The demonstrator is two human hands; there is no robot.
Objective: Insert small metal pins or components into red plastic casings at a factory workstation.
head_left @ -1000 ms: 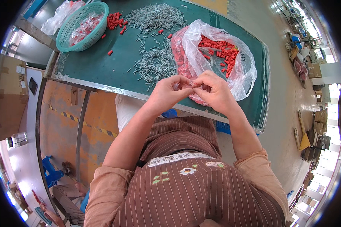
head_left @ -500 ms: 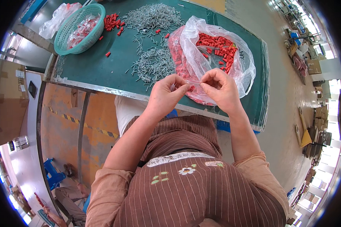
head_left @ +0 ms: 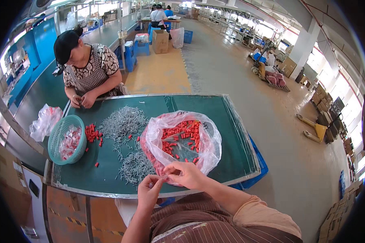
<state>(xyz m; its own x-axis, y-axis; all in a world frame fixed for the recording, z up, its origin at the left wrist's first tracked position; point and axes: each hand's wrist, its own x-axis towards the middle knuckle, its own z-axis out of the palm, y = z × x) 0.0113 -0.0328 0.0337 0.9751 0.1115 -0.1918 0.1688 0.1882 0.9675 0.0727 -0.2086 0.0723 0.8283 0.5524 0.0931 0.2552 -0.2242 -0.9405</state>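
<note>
My left hand [head_left: 149, 189] and my right hand [head_left: 185, 175] meet at the table's near edge, both with thumb and fingers pinched. Between their fingertips is a small clear plastic bag [head_left: 164, 178], mostly hidden by the fingers. Just beyond them stands a large translucent bag [head_left: 212, 150], its mouth spread wide, holding many red plastic plugs [head_left: 178, 133]. Left of it, grey screws lie in a far heap [head_left: 123, 121] and a nearer heap [head_left: 136, 167]. Loose red plugs [head_left: 91, 133] lie beside a green perforated basket [head_left: 83, 142] that contains small clear packets [head_left: 70, 141].
A co-worker [head_left: 91, 73] sits at the table's far left side, hands together over its edge. A crumpled plastic bag [head_left: 47, 121] lies beyond the basket. A blue crate [head_left: 257, 160] is by the table's right side. A yellow pallet jack [head_left: 314, 128] stands on the floor further right.
My view has tilted up and shifted, bringing the co-worker and the hall into sight. Both hands stay pinched together on the small bag, with their fingertips closer to each other.
</note>
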